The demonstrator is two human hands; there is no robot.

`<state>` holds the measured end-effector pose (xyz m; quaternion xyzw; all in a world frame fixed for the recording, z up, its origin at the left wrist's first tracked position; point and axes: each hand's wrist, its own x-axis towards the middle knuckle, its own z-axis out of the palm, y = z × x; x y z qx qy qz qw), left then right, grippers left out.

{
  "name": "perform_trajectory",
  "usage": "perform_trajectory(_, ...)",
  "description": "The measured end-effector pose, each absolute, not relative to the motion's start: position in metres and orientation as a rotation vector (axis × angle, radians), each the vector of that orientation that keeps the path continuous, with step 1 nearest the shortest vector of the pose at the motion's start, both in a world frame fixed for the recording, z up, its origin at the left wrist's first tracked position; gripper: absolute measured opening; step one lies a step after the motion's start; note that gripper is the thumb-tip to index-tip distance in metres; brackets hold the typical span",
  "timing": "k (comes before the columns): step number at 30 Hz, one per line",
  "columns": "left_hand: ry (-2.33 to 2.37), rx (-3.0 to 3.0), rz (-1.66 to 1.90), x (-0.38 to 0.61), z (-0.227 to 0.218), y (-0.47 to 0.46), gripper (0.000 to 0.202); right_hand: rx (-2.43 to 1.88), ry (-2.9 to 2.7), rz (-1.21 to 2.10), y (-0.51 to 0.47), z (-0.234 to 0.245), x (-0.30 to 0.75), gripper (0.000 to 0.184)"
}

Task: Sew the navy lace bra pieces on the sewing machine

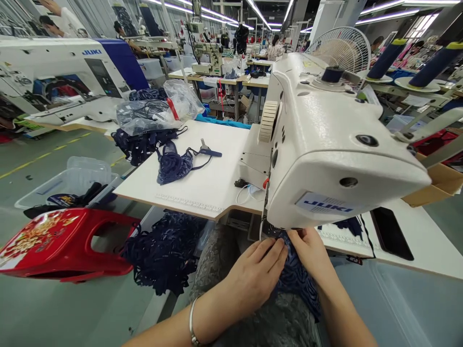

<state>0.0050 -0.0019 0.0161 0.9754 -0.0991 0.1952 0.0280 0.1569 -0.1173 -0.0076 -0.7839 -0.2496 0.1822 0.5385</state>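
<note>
Both my hands rest on a piece of navy lace fabric (298, 282) just below the head of a white Juki sewing machine (325, 144). My left hand (255, 274) lies over the lace with fingers closed down onto it, a silver bangle on the wrist. My right hand (311, 253) pinches the lace's upper edge close under the machine's needle area, which the machine head hides. The lace hangs down over my lap.
A navy lace garment (173, 164) and a plastic bag of dark pieces (155, 111) lie on the white table (202, 188). More navy lace (162, 255) hangs off its front edge. A red stool (61, 243) and clear bin (68, 185) stand left; a black phone (390, 233) lies right.
</note>
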Motion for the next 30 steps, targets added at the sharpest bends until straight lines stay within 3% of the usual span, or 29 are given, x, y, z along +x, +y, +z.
perform_trajectory(12,-0.350,3.087,0.562,0.004,0.015,-0.001,0.050,-1.913,-0.647,0.437,-0.117,0.001,0.161,0.022)
perform_trajectory(24,-0.134,3.259,0.469,0.013,0.021,-0.020,0.042,-1.898,-0.848,0.186,-0.104,0.009,0.182,0.025)
perform_trajectory(30,-0.001,3.193,0.746,0.022,0.002,-0.026,0.035,-1.912,-0.853,0.169,-0.101,0.013,0.184,0.027)
